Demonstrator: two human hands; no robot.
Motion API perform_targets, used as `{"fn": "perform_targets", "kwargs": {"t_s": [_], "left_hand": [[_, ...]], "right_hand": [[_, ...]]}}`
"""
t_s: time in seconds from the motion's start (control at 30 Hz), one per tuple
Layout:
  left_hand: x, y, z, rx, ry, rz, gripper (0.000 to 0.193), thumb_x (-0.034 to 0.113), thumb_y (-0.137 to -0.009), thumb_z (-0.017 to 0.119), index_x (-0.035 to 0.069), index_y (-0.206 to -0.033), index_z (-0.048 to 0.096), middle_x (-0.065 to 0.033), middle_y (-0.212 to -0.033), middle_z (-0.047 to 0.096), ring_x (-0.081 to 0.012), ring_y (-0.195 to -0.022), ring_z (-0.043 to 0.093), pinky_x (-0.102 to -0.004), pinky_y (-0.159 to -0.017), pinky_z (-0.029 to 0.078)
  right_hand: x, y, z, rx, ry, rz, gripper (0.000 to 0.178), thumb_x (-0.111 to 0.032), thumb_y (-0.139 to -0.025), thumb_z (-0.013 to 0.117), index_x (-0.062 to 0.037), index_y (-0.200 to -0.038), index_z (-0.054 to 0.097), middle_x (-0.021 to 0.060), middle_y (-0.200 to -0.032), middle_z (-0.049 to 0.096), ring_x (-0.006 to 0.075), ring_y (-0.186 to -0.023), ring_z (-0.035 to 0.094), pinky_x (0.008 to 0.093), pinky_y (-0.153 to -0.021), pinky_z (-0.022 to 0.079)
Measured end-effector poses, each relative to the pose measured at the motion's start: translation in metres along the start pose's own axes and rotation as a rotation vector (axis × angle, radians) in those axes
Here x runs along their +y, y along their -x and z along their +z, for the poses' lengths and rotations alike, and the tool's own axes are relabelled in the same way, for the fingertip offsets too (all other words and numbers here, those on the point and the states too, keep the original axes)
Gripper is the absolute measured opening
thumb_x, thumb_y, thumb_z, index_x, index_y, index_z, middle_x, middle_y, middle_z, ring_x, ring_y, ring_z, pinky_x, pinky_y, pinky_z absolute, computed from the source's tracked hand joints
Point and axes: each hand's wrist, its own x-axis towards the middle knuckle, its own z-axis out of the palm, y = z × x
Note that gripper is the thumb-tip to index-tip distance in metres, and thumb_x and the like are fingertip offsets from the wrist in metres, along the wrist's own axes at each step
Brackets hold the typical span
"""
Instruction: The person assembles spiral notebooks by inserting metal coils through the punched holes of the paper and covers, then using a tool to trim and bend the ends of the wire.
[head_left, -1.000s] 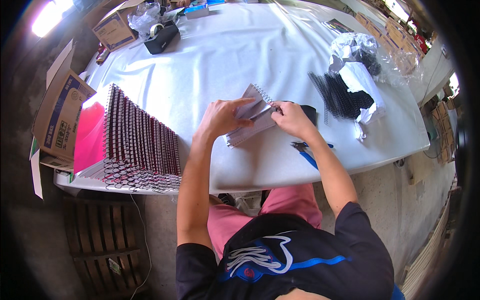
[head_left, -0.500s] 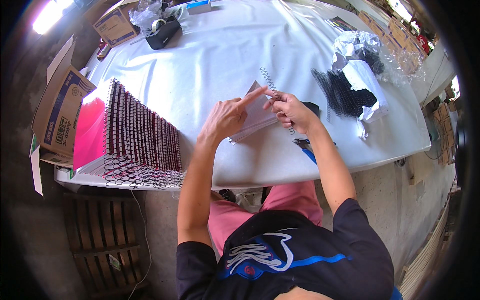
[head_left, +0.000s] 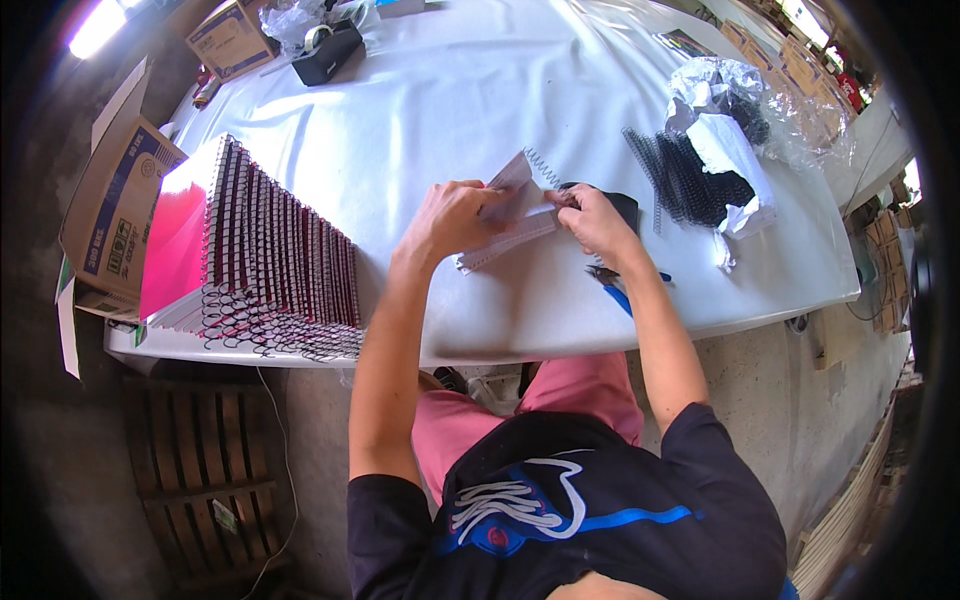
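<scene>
Here's the left hand [head_left: 452, 220], fingers drawn in narrow on the raised pages of a pale notebook [head_left: 508, 246], which lies mid-worktop [head_left: 450, 120] right before the person. And the right hand [head_left: 598, 222] is pinched tight on a thin dark coil [head_left: 543, 166] at the notebook's edge, the wire's far end poking past the page corner! Blue-handled pliers [head_left: 616, 292] sit just below the right forearm's wrist.

Now to the print: the open carton [head_left: 118, 215] at far left carries a dark blue band with pale lettering, plus a dark panel of handling symbols. A second carton [head_left: 230, 42] up top is similarly printed in blue. On the shirt [head_left: 600, 470], a white lace-like graphic, a blue stripe and a small red emblem.
</scene>
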Motion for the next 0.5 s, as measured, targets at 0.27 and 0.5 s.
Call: {"fn": "perform_targets", "kwargs": {"t_s": [0.27,0.5], "left_hand": [[-0.005,-0.006,-0.006,-0.106,-0.011,-0.032,0.042,0.027,-0.078,0.068,0.025,-0.120,0.061,-0.0099,-0.086,0.065,-0.0277,-0.072,0.063,-0.0391,-0.067,0.050],[0.009,0.002,-0.006,0.023,0.098,-0.018,0.060,-0.001,-0.071,0.057,0.030,-0.122,0.058,-0.0106,-0.083,0.065,-0.0281,-0.070,0.063,-0.0392,-0.066,0.051]], "right_hand": [[-0.003,0.002,-0.007,-0.093,-0.201,0.048,0.049,-0.005,-0.076,0.046,0.0036,-0.124,0.050,-0.0055,-0.065,0.040,0.0030,-0.046,0.031,0.0192,-0.038,0.028],[-0.004,0.003,-0.003,-0.062,-0.127,-0.014,0.046,-0.008,-0.079,0.048,0.0047,-0.123,0.051,-0.0027,-0.068,0.046,0.0044,-0.049,0.037,0.0206,-0.040,0.031]]}}
